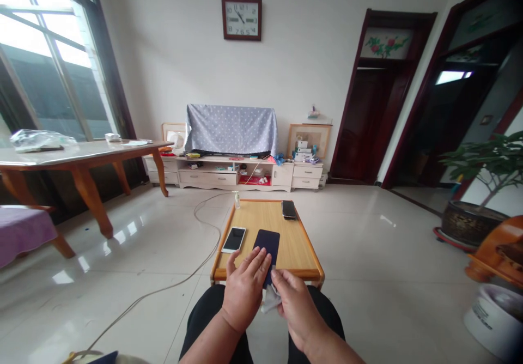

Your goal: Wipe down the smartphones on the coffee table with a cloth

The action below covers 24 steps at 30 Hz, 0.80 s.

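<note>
A dark blue phone (267, 240) lies on the small wooden table (261, 219), its near end reaching the table's front edge. My left hand (247, 285) rests on it with fingers stretched out flat across its surface. At the phone's near right corner, my right hand (295, 302) is closed, thumb and fingers pinching a crumpled whitish cloth or wipe (270, 300). Part of that cloth hangs below the hands. A white phone with a dark screen (235, 239) lies left of my hands. Another dark phone (288, 210) is at the table's far right.
A small clear pump bottle (237, 200) stands at the table's far left corner. A cable (163, 287) runs over the floor on the left. Farther off are a large table (77, 154), a low cabinet (212, 177) and a potted plant (469, 222).
</note>
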Tool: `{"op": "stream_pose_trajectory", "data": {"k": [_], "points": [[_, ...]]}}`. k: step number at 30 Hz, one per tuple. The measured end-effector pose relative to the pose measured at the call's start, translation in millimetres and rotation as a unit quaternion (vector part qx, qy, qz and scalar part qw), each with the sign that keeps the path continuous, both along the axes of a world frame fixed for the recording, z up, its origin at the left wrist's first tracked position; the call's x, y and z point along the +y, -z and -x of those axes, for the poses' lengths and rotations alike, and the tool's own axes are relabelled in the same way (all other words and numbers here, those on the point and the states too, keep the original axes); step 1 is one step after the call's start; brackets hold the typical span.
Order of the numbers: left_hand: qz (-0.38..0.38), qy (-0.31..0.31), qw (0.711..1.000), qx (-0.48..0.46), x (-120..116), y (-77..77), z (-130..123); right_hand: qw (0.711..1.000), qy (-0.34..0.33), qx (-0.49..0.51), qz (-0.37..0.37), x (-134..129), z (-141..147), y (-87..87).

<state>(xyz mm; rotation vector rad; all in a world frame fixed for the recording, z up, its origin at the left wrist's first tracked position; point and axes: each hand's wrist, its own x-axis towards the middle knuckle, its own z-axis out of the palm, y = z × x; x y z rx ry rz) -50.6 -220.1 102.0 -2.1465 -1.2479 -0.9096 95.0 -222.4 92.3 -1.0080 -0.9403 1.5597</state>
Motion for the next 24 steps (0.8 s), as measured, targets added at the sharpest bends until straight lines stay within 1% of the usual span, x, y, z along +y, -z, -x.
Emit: {"op": "stream_pose_trajectory", "data": {"k": [2,6,9,12,16,18,22,24], "points": [[0.001,0.01,1.0,0.003,-4,-0.5,-1,1.0,0.025,-0.011,-0.003,9,-5,1.3],[-0.015,0.038,0.999,0.004,-12,-5.5,-10,0.993,0.099,-0.052,-0.025,50,-27,-4.4],[-0.024,0.058,0.998,0.002,-15,-6.3,-14,0.993,0.101,-0.057,-0.034,70,-42,-9.4],[-0.013,0.08,0.997,-0.001,-12,0.7,-14,0.995,0.076,-0.063,-0.015,73,-52,-9.7],[0.026,0.096,0.995,-0.006,-6,10.1,-10,0.998,0.041,-0.054,0.015,69,-62,-1.4],[0.066,0.08,0.995,0.007,-5,8.5,-8,0.998,0.056,-0.032,0.02,68,-64,4.7],[0.154,0.014,0.988,0.021,-5,0.8,-7,0.992,0.127,0.024,-0.002,65,-62,14.0],[0.189,0.003,0.982,0.016,-4,1.4,-9,0.988,0.151,0.039,-0.009,61,-58,16.6]]}}
